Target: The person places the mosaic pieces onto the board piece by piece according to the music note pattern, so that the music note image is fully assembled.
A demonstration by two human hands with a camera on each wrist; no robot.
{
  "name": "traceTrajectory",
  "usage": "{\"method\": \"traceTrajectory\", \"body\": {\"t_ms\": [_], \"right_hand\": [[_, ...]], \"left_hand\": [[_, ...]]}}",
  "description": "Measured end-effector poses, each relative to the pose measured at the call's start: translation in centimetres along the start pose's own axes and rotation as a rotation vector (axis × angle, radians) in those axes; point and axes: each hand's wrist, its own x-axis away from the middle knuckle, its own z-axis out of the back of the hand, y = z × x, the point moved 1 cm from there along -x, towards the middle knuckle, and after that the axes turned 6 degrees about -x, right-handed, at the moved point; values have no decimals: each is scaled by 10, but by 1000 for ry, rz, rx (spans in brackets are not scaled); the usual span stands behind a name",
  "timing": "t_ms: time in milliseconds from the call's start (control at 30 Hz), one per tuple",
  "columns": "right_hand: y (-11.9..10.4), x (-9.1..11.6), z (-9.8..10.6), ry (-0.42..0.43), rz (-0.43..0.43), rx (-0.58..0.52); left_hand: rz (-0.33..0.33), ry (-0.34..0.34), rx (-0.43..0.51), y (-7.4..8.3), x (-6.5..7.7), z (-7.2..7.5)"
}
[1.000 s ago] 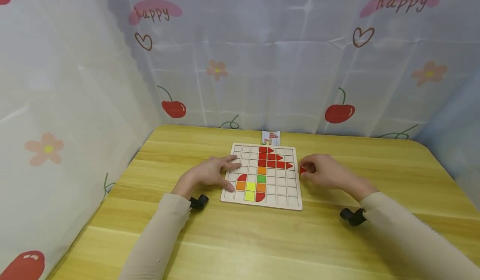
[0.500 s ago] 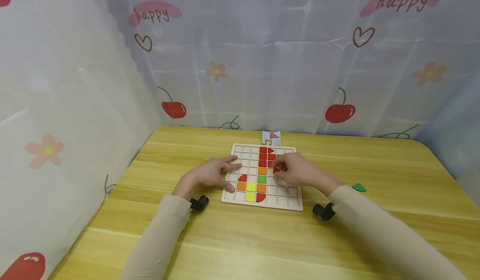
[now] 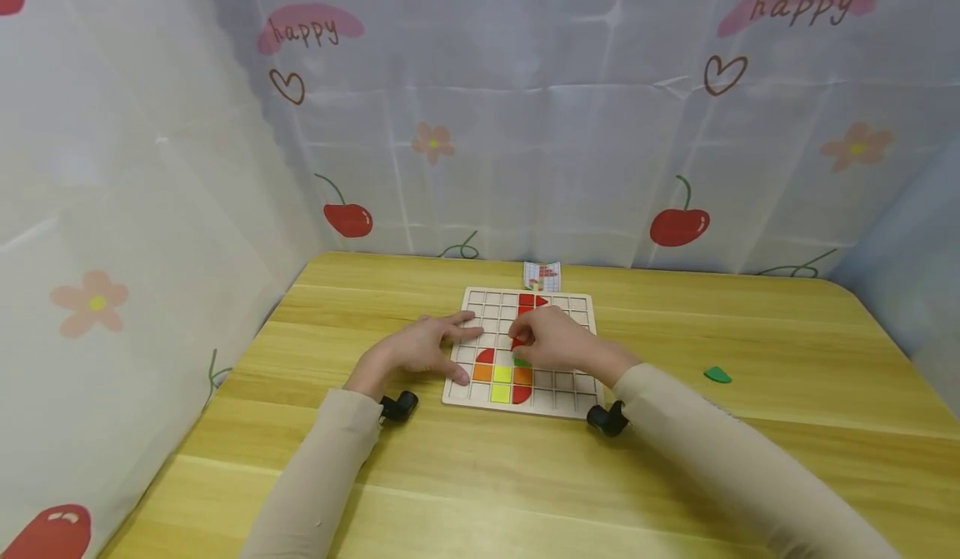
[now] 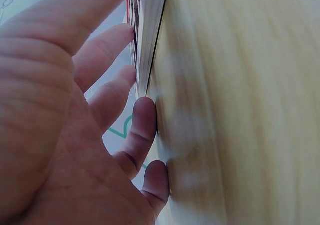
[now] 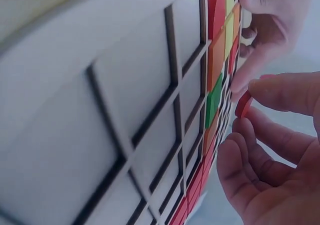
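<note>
A pale wooden grid board (image 3: 565, 381) lies on the table with red, orange, yellow and green flat pieces set in its squares. My left hand (image 3: 420, 344) rests at its left edge, fingers spread, thumb and fingertips on the board. Over the board's middle, my right hand (image 3: 558, 340) pinches a small red tile (image 5: 243, 105) between thumb and fingers. In the right wrist view that tile is held close above the grid, beyond the green square (image 5: 213, 101). The right hand hides part of the red rows in the head view.
A green curved piece (image 3: 717, 374) lies on the table (image 3: 480, 476) to the right of the board. Behind the board's far edge is a small printed pattern card (image 3: 542, 275). Patterned curtains (image 3: 555, 151) stand along the back and sides.
My right hand has moved left from beside the board to over its middle, carrying the red tile. The green piece on the right has come into view. The left hand has stayed put.
</note>
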Motion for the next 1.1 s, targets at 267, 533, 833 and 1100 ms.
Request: {"method": "traceTrajectory", "body": {"t_ms": [267,533,833,1100], "right_hand": [[-12,-9,-11,-47,-71,17],[-13,-13,-19,-57,-62,21],[-10,-13,-23,-55,-18,6],[-12,-10,-20,-22,-19,-1]], "left_hand": [[-15,5,6,-3,-3,1],[-13,4,-4,-3,-1,1],[-17,4,12,0,0,0],[-4,4,6,-1,-2,0]]}}
